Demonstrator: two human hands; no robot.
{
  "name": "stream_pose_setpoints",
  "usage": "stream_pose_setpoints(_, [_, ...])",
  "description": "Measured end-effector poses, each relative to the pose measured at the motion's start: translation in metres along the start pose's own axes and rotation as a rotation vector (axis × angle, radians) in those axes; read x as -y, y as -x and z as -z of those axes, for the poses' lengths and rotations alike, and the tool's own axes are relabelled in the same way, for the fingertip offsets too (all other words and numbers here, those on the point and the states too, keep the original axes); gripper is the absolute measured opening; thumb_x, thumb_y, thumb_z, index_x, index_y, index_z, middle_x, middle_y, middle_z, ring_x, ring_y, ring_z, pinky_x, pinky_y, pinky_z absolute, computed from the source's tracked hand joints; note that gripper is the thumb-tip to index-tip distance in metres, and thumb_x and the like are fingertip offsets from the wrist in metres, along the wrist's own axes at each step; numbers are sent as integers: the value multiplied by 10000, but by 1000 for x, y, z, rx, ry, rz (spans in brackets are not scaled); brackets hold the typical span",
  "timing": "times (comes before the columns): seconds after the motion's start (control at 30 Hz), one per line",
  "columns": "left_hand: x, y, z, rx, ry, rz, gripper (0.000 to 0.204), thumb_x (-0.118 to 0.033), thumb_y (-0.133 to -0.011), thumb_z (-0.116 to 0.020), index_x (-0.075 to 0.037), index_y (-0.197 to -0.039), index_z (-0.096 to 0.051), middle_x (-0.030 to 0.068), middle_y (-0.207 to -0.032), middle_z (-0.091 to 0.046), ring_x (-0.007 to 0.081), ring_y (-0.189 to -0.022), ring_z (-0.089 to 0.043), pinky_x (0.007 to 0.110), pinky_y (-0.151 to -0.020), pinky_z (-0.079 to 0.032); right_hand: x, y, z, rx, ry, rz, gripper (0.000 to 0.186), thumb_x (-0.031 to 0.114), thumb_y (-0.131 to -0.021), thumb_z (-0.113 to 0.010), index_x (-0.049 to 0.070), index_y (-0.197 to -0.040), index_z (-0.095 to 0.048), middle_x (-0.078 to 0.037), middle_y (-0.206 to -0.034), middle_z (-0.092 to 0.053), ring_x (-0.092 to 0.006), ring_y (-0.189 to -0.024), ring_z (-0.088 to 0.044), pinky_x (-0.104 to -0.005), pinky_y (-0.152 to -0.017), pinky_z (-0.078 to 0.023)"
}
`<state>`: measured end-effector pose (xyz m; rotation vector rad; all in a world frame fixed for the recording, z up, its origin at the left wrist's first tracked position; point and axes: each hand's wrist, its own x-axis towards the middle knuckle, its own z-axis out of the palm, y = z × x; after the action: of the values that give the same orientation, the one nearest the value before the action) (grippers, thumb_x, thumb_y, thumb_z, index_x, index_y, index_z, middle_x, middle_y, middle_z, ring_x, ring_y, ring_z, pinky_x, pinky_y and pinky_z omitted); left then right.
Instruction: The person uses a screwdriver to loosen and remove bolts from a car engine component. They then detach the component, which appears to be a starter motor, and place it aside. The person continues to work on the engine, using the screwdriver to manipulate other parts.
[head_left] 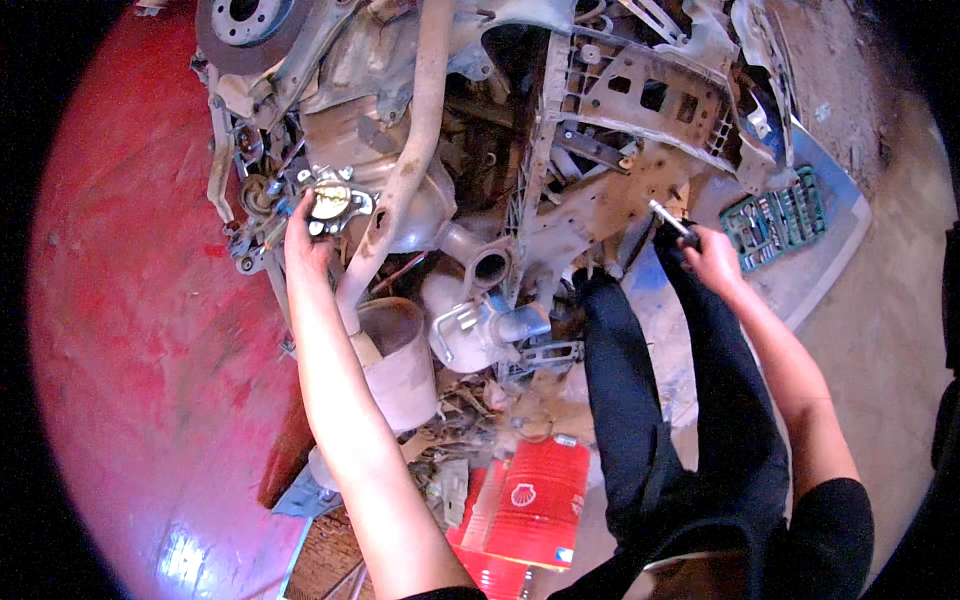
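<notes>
My left hand reaches out at the left with its fingers closed on the edge of a bright cast metal part with lobed sides and a round yellowish middle. That part is beside a long, dull exhaust pipe of the dirty vehicle underbody. At the right, my right hand is closed round the dark end of a hand tool with a straight silver shaft. The tool's shaft points up and left, toward a rusty brown plate. I cannot make out the tool's exact kind.
A green socket set case lies beyond my right hand. A pale bucket stands near my left forearm. Red drums stand below the middle. A brake disc is at the upper left, above the red floor.
</notes>
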<state>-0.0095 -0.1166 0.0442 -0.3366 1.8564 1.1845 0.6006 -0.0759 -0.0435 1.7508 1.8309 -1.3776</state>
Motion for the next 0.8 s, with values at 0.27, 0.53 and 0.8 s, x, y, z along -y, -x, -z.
stream_pose_setpoints(0.27, [-33,-10,0,10,-370,-148,361,-192,-795,-705,-50,-1111,-604,63,-1048,-649,205,-925,-620,326,-815,-489,7,43,5,-101,69,-69,205,236,-806,-610,39,-862,-611,-224,-802,-618,-418,-800,-590,-473,-675,-460])
stream_pose_setpoints(0.53, [-36,28,43,73,-1101,-685,318,-172,-720,-757,-9,-976,-662,31,-893,-674,143,-783,-615,292,-746,-472,19,95,-62,-5,0,-50,186,229,-788,-624,58,-859,-612,-202,-803,-630,-395,-803,-606,-483,-678,-473])
stream_pose_setpoints(0.8, [-24,54,48,-23,-1044,-621,492,-172,-695,-767,-4,-1126,-601,40,-1061,-638,156,-928,-590,298,-869,-439,37,122,-75,-131,-1,-53,196,227,-797,-616,37,-841,-598,-198,-759,-626,-383,-764,-613,-472,-653,-474])
